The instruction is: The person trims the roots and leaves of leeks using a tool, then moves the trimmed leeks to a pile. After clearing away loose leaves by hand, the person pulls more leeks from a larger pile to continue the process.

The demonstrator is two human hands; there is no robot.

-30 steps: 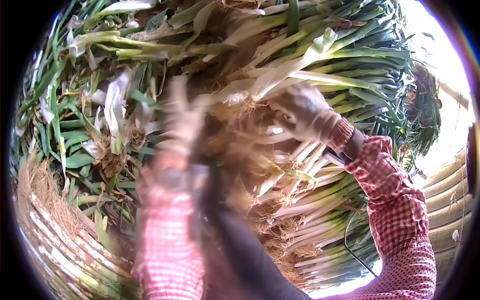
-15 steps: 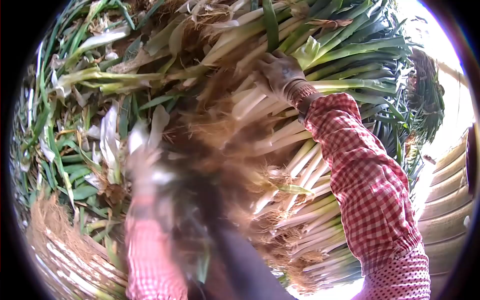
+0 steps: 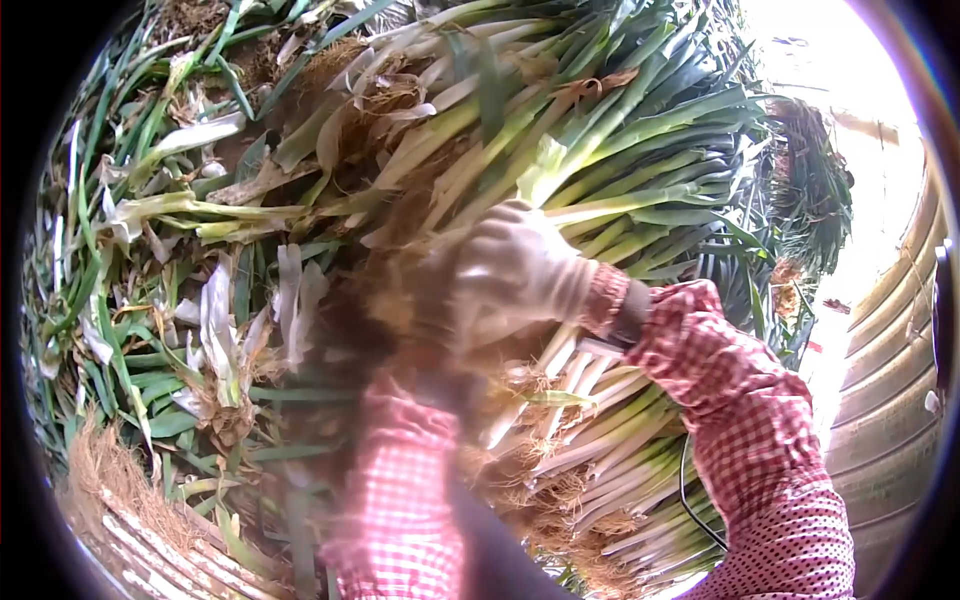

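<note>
My right hand, in a pale glove, is closed over the white stems of the leeks in the middle of the head view. A leek with a pale, torn leaf runs out from behind its knuckles toward the upper right. My left hand is smeared by motion and meets the right hand near the brown roots. Its fingers cannot be made out, nor whether it grips anything. More leeks lie in a row below, roots to the left and green leaves to the right.
Stripped leaves and peelings cover the left side. A bundle with long roots lies at the lower left. Another green bundle stands at the upper right, beside a ribbed, curved surface. A thin black cable hangs by my right sleeve.
My right hand has come down and left, and the pale-leafed leek has shifted with it. My left hand has swung right from the peelings to meet it. The view has shifted slightly.
</note>
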